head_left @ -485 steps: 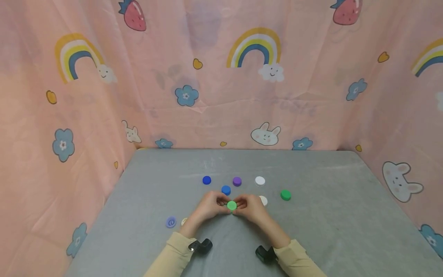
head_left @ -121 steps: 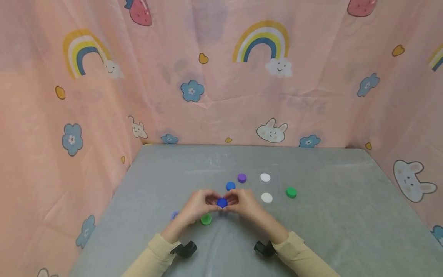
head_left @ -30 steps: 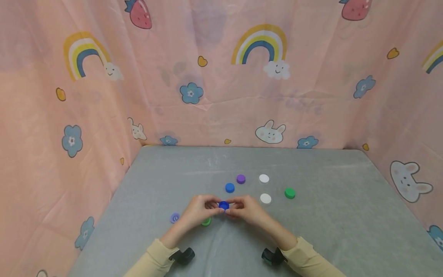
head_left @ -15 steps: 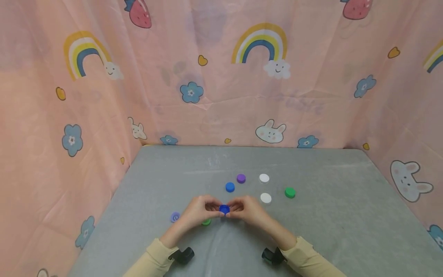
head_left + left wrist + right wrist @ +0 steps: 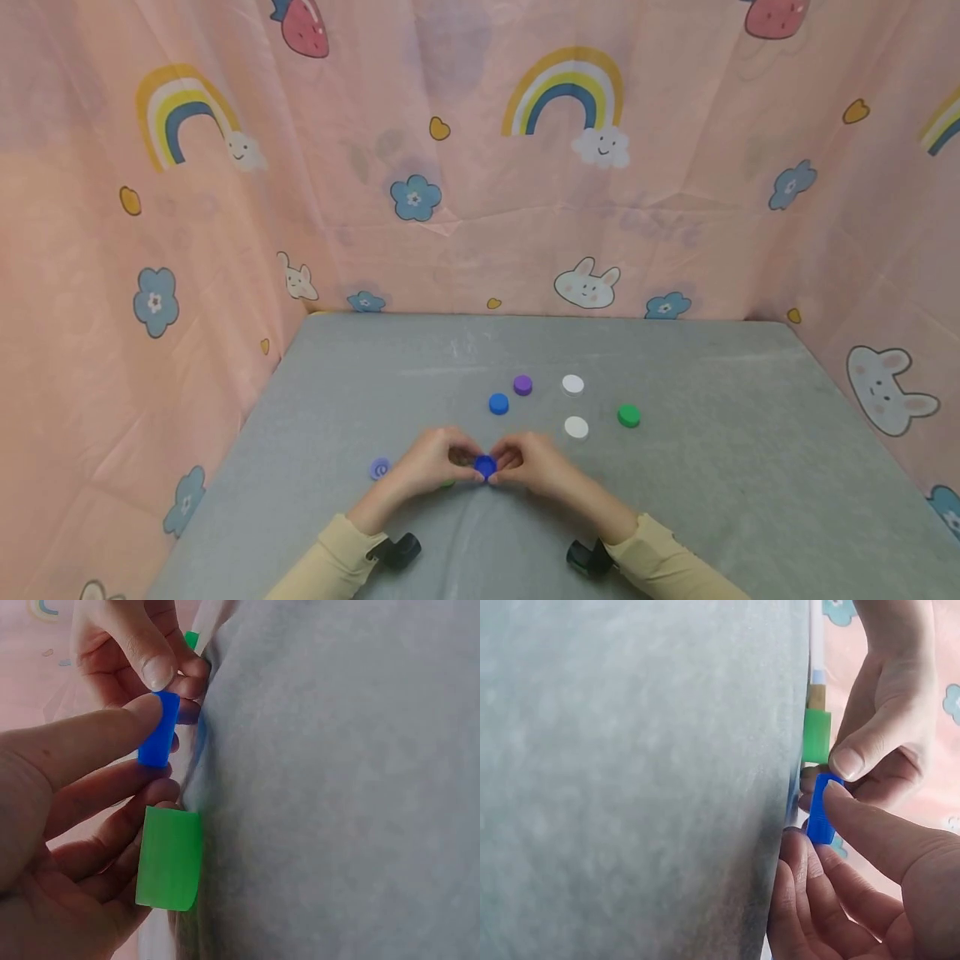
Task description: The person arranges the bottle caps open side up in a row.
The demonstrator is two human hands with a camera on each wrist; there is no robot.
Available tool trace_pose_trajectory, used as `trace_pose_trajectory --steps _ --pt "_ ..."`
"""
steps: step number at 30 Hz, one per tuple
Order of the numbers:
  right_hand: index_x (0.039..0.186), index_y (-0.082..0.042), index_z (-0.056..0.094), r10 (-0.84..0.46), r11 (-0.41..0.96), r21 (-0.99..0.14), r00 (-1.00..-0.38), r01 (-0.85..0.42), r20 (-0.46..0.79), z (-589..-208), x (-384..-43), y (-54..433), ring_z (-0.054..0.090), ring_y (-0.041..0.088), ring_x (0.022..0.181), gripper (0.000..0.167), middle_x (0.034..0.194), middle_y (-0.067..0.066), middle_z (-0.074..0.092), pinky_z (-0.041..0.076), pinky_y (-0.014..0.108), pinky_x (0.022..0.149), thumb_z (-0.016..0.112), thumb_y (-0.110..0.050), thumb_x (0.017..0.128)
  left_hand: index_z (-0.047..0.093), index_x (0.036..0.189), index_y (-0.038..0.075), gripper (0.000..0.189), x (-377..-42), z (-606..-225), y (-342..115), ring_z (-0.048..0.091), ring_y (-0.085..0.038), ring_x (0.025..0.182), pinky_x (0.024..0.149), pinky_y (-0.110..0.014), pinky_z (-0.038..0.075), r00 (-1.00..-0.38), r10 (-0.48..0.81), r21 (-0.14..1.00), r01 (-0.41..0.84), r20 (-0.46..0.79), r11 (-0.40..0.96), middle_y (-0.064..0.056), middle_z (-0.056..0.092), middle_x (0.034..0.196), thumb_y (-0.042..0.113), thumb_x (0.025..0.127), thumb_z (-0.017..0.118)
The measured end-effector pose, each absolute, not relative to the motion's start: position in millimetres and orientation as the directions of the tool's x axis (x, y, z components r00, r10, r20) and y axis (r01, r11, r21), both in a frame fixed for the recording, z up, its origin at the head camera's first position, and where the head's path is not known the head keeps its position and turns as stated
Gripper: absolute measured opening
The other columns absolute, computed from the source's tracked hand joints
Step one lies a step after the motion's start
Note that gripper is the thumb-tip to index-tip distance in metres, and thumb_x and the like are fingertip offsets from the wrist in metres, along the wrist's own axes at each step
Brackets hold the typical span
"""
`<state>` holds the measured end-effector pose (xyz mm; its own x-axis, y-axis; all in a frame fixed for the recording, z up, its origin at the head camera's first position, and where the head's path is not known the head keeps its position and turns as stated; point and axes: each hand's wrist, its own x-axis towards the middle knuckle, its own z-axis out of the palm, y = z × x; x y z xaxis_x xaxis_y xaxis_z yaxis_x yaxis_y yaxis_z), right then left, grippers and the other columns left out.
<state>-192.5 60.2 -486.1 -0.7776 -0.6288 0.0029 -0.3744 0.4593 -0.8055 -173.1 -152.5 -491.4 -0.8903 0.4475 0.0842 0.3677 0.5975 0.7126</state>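
Low at the front middle of the table, my two hands meet at a dark blue bottle cap (image 5: 485, 467). My left hand (image 5: 429, 460) pinches its left side between thumb and fingers. The right hand (image 5: 538, 464) pinches the opposite side. From the head view the cap's hollow side faces up. In the left wrist view the blue cap (image 5: 157, 731) stands edge-on between the thumbs and fingers. A light green cap (image 5: 169, 859) sits by the left hand, mostly hidden behind it in the head view. Left of that hand lies a lavender cap with a spiral (image 5: 380, 468).
Beyond the hands lie a lighter blue cap (image 5: 498, 404), a purple cap (image 5: 522, 385), two white caps (image 5: 576, 427) and a green cap (image 5: 628, 416). A tan cap (image 5: 817, 697) shows in the right wrist view. Pink printed cloth (image 5: 480, 250) borders the grey table (image 5: 712, 467).
Earlier the hands held the light green cap, which now lies by the left hand. They took the dark blue cap from the back left, turned it hollow side up, and brought it slightly nearer.
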Motion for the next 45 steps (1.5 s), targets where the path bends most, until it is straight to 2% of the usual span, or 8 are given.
trace_pose_trajectory --steps 15,30,35,39,45 --pt "0.093 -0.004 0.069 -0.631 0.487 -0.78 -0.776 -0.394 -0.002 -486.3 -189.3 56.6 0.06 0.003 0.067 0.026 0.076 0.001 0.069 0.049 0.017 0.06 0.081 -0.016 0.073 0.075 0.093 0.015 0.025 -171.7 -490.9 -155.7 0.057 -0.005 0.076 0.069 -0.019 0.047 -0.876 0.476 0.694 0.391 0.079 0.604 0.006 0.065 0.083 0.022 0.071 0.084" --pt "0.094 -0.004 0.069 -0.642 0.48 -0.792 -0.766 -0.376 -0.026 -486.4 -190.4 56.8 0.06 0.006 0.069 0.026 0.077 0.003 0.068 0.048 0.017 0.06 0.082 -0.013 0.072 0.075 0.096 0.016 0.026 -173.3 -489.7 -159.4 0.057 -0.006 0.079 0.071 -0.019 0.047 -0.86 0.509 0.701 0.387 0.039 0.599 0.005 0.064 0.085 0.023 0.072 0.083" --pt "0.096 -0.002 0.069 -0.645 0.452 -0.818 -0.764 -0.354 -0.026 -488.1 -198.8 61.0 0.062 0.009 0.071 0.027 0.079 0.004 0.069 0.05 0.018 0.061 0.08 -0.013 0.075 0.074 0.098 0.013 0.029 -180.7 -484.8 -160.3 0.06 -0.008 0.082 0.073 -0.02 0.049 -0.863 0.505 0.726 0.36 0.021 0.585 0.004 0.067 0.09 0.024 0.073 0.082" --pt "0.096 0.0 0.068 -0.611 0.442 -0.829 -0.792 -0.342 0.001 -488.8 -207.9 65.8 0.064 0.011 0.073 0.026 0.081 0.007 0.07 0.05 0.019 0.064 0.079 -0.012 0.076 0.072 0.099 0.008 0.029 -189.9 -483.7 -159.4 0.064 -0.01 0.084 0.074 -0.022 0.051 -0.896 0.441 0.762 0.315 0.043 0.566 0.0 0.07 0.093 0.022 0.076 0.08" --pt "0.098 -0.002 0.069 -0.511 0.502 -0.801 -0.859 -0.327 0.031 -486.3 -224.1 69.7 0.065 0.013 0.075 0.025 0.083 0.005 0.07 0.051 0.021 0.065 0.078 -0.014 0.077 0.073 0.096 0.007 0.026 -208.2 -483.2 -155.7 0.062 -0.006 0.077 0.07 -0.021 0.051 -0.925 0.37 0.76 0.3 0.085 0.577 0.0 0.07 0.088 0.021 0.075 0.08"
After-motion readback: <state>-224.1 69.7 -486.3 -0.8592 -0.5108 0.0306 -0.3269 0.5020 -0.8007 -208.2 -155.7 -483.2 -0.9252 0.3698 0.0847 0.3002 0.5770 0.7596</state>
